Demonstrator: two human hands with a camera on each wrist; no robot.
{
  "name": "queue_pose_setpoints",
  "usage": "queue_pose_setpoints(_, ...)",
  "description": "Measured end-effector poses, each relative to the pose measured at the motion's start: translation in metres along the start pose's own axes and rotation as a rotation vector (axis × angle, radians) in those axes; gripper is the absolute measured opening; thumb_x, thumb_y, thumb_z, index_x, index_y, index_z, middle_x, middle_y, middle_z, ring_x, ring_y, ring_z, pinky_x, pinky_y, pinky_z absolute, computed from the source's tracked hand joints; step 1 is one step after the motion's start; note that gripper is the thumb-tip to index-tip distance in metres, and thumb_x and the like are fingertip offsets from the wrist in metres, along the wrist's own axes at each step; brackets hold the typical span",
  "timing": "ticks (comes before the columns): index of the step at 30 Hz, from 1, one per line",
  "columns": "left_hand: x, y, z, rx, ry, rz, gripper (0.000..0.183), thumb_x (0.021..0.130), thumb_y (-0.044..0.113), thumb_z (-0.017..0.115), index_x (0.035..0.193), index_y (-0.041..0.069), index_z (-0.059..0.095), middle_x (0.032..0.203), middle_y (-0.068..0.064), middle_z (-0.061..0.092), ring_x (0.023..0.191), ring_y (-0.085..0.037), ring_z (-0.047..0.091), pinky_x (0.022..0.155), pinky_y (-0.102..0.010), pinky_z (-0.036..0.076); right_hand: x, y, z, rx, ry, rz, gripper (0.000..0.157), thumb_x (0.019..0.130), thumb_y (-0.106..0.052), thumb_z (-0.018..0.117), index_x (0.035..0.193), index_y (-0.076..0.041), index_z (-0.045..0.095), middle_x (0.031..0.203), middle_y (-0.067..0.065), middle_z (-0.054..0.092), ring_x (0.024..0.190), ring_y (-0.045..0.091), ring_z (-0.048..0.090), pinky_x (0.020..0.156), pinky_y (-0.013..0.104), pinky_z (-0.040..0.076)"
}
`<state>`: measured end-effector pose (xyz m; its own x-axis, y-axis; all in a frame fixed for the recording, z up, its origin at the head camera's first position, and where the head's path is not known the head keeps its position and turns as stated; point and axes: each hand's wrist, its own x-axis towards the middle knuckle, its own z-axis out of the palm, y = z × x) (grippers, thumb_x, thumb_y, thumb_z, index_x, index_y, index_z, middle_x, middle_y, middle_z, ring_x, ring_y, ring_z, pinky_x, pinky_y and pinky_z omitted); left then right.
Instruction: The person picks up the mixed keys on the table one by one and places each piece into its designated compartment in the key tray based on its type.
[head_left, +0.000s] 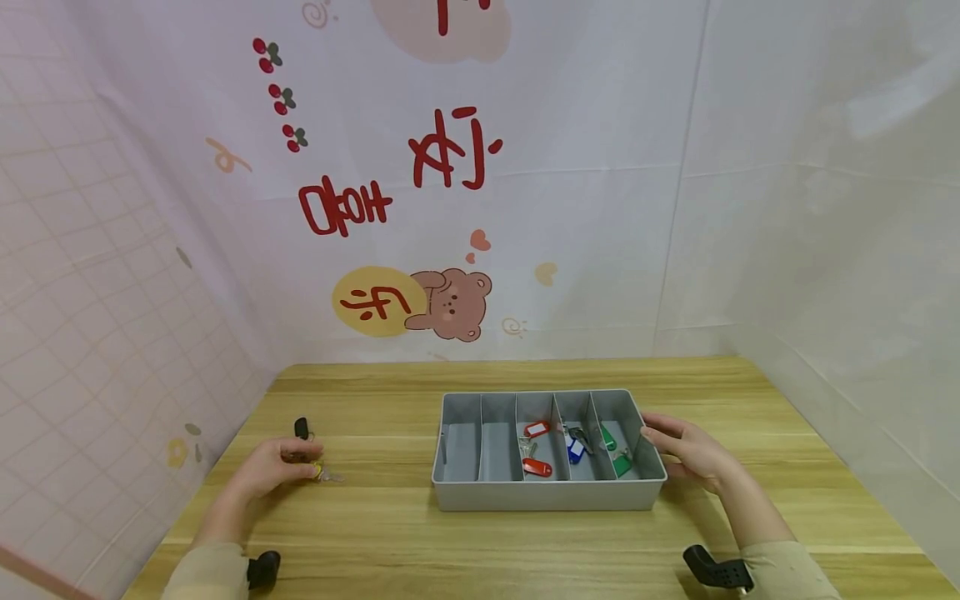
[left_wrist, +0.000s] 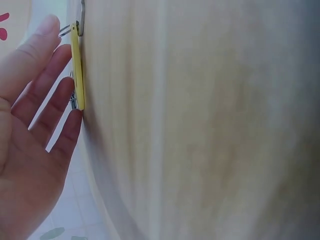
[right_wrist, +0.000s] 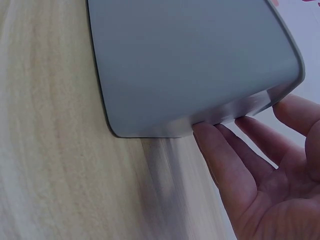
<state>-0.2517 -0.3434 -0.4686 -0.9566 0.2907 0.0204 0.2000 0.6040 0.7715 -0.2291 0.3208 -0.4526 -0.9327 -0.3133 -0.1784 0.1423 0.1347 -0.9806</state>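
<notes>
My left hand reaches over the left of the table, with thumb and fingers spread around a yellow key tag. The tag lies flat on the wood, its ring by the thumb tip, and a silver key sticks out to its right. Just beyond the fingers is a black key fob. My right hand rests its nearly straight fingertips against the right wall of a grey divided box, thumb at the rim. Inside the box are keys with red tags, blue tags and green tags.
The box stands right of centre on the wooden table; its two left compartments show bare bottoms. A printed cloth hangs behind the table and along both sides. Black wrist cameras sit on both sleeves.
</notes>
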Motion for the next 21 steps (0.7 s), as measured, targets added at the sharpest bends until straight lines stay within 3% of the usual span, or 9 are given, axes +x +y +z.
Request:
queue_pose_setpoints(3, 0.0009, -0.0001, 0.0007, -0.007, 0.002, -0.022, 0.039, 0.084, 0.008, 0.079, 0.115, -0.012, 0.067, 0.116, -0.026, 0.066, 0.108, -0.043, 0.06, 0.079, -0.02, 0.05, 0.0002, 0.0008, -0.0001, -0.007, 0.005, 0.001, 0.069, 0.106, -0.023, 0.05, 0.152, 0.012, 0.014, 0.151, 0.035, 0.026, 0.117, 0.022, 0.056, 0.091, 0.045, 0.052)
queue_pose_setpoints(7, 0.0016, 0.0016, 0.0021, 0.024, 0.008, -0.048, 0.035, 0.084, 0.007, 0.079, 0.112, -0.01, 0.069, 0.113, -0.024, 0.068, 0.107, -0.042, 0.061, 0.077, -0.02, 0.051, 0.0003, 0.0011, -0.0003, -0.016, 0.009, 0.001, 0.069, 0.106, -0.023, 0.05, 0.153, 0.011, 0.014, 0.152, 0.035, 0.025, 0.118, 0.024, 0.056, 0.09, 0.045, 0.053)
queue_pose_setpoints(14, 0.0028, 0.0022, 0.0034, 0.063, 0.025, -0.038, 0.028, 0.084, 0.007, 0.079, 0.106, -0.008, 0.072, 0.106, -0.021, 0.069, 0.101, -0.037, 0.062, 0.074, -0.024, 0.052, 0.0001, 0.0001, -0.0007, -0.016, 0.0, -0.006, 0.069, 0.105, -0.023, 0.051, 0.152, 0.012, 0.014, 0.15, 0.035, 0.029, 0.116, 0.021, 0.056, 0.091, 0.046, 0.052)
queue_pose_setpoints(21, 0.004, 0.0006, 0.0048, 0.132, 0.059, -0.073, 0.017, 0.084, 0.01, 0.079, 0.098, 0.003, 0.077, 0.1, -0.011, 0.071, 0.097, -0.029, 0.063, 0.076, -0.031, 0.051, 0.0, 0.0001, 0.0002, -0.004, 0.006, 0.002, 0.069, 0.105, -0.023, 0.051, 0.152, 0.012, 0.014, 0.152, 0.035, 0.026, 0.117, 0.022, 0.056, 0.09, 0.045, 0.053)
